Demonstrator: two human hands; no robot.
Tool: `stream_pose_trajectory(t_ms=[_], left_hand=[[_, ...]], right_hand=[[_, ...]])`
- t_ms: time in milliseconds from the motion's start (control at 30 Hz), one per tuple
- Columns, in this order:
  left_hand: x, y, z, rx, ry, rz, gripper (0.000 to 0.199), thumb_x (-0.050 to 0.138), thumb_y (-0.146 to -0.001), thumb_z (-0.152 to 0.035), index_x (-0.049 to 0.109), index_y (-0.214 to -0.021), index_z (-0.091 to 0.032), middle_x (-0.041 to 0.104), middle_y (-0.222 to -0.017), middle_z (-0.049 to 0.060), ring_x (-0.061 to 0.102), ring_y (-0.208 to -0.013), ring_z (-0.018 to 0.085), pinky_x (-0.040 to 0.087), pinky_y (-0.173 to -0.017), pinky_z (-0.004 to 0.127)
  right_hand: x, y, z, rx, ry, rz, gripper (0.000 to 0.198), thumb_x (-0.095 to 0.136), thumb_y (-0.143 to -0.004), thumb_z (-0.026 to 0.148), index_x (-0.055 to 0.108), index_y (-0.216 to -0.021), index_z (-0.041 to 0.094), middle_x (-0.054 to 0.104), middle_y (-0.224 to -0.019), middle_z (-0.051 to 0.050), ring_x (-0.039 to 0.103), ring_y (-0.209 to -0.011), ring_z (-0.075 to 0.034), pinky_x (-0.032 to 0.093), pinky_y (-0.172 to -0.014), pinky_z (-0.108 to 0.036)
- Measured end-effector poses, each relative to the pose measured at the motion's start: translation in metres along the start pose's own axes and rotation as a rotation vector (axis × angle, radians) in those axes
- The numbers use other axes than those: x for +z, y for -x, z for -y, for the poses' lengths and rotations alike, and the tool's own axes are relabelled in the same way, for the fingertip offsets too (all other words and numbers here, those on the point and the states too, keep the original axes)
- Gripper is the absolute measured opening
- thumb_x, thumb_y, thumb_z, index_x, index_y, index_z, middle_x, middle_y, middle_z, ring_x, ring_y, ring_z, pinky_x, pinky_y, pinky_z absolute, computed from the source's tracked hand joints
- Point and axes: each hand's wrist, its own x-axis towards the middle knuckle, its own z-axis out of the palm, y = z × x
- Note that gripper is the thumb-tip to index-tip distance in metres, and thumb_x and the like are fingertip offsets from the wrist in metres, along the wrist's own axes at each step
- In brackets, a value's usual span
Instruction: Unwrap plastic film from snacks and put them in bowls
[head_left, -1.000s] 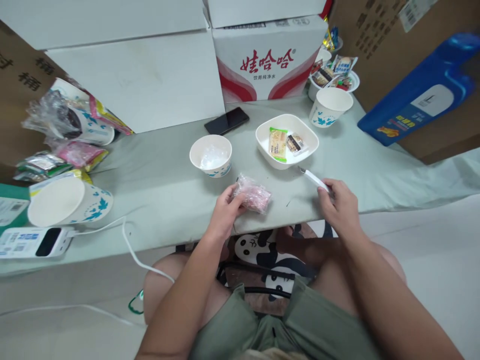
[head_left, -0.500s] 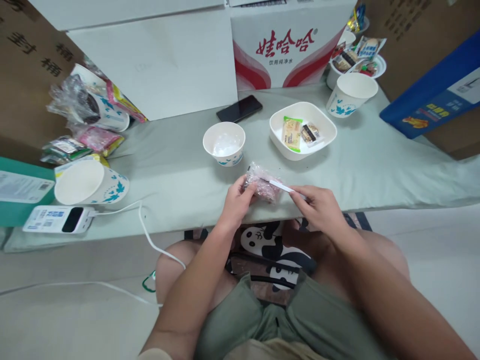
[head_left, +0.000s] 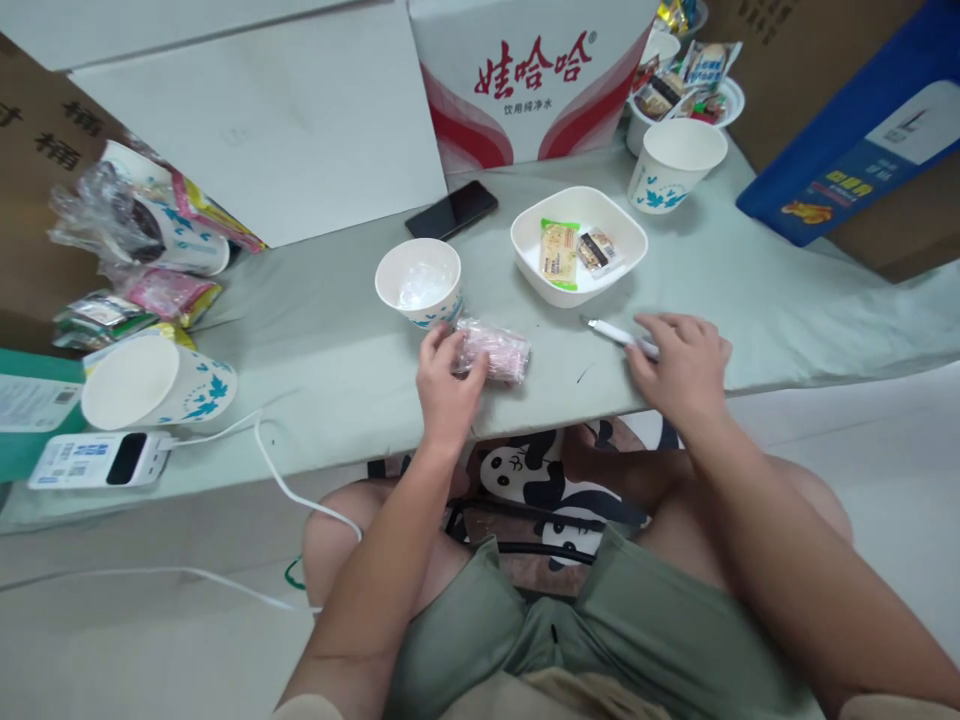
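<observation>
Against the bench top, my left hand holds the left end of a pink package in crinkled clear wrap, thumb at its near side and fingers at its far left. What is inside the wrap is not clear. A white utility knife lies on the cloth with its blade end pointing left. Over its handle end is my right hand, fingers apart, the thumb beside the handle. Behind the package stands a paper cup with clear plastic in it. A white bowl holds two wrapped snacks.
A black phone lies before white cartons. Paper cups stand at right and left, the left one tilted. A white power bank trails a cable off the cloth-covered bench.
My right hand has moved right with the knife, away from the package, and loosened around it on the cloth. The package has come down to the bench, slightly left. The view has shifted.
</observation>
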Motion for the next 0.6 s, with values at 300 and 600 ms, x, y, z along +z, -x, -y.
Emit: stream_pose_trajectory(t_ms=[300,600], left_hand=[[-0.005,0.013,-0.029,0.365,0.075,0.153,0.008,0.068,-0.086,-0.029,0.074,-0.087,-0.024,0.073,-0.086,0.004,0.067,-0.081,0.018,0.055,-0.081,0.033],[-0.017,-0.010,-0.009,0.329,-0.238,0.310,0.019,0.071,-0.083,-0.030,0.072,-0.101,-0.022,0.074,-0.113,0.007,0.065,-0.112,0.025,0.050,-0.101,0.041]], right_hand=[[-0.001,0.007,0.098,-0.440,-0.535,0.169,0.041,0.053,-0.088,0.027,0.058,-0.129,0.024,0.063,-0.133,-0.011,0.057,-0.125,-0.028,0.042,-0.103,-0.046],[-0.007,0.013,0.045,-0.443,-0.519,0.142,0.016,0.051,-0.075,0.012,0.057,-0.081,0.025,0.074,-0.092,-0.003,0.067,-0.109,-0.029,0.045,-0.094,-0.046]])
